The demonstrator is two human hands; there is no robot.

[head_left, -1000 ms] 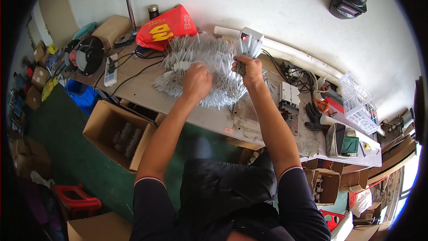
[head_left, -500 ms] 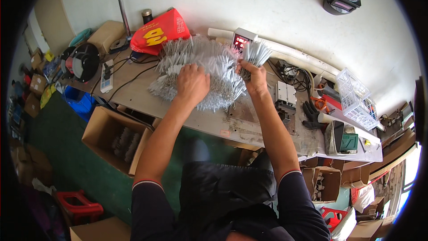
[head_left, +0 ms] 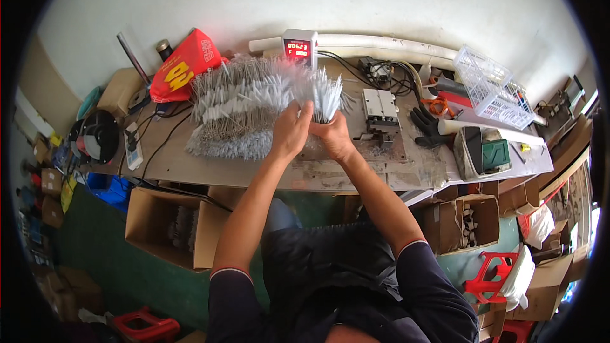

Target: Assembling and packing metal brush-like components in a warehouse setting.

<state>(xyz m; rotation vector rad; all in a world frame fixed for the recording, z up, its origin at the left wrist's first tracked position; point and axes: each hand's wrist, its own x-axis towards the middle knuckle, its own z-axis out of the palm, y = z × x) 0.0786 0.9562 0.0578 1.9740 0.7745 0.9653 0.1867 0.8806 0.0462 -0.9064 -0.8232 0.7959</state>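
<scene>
A bundle of thin wire-stemmed brushes with white bristles (head_left: pixel 325 96) stands upright between my hands, bristle ends upward. My right hand (head_left: pixel 333 138) is closed round its lower part. My left hand (head_left: pixel 291 131) is closed against the bundle's left side, thumb up; its fingertips are hidden. Just left of my hands, a big pile of the same brushes (head_left: pixel 232 98) lies in rows on the workbench (head_left: pixel 267 174). Beyond the bundle, a small counter box with a red lit display (head_left: pixel 300 47) stands near the wall.
A metal fixture (head_left: pixel 381 109) sits right of my hands, with a black glove (head_left: pixel 427 128) and white plastic basket (head_left: pixel 492 86) farther right. A red bag (head_left: pixel 187 70) lies behind the pile. Below the bench edge stands an open cardboard box (head_left: pixel 162 228).
My left hand has left the pile and joined my right hand at the bundle. The bundle has come nearer to me, and the view has turned to the right.
</scene>
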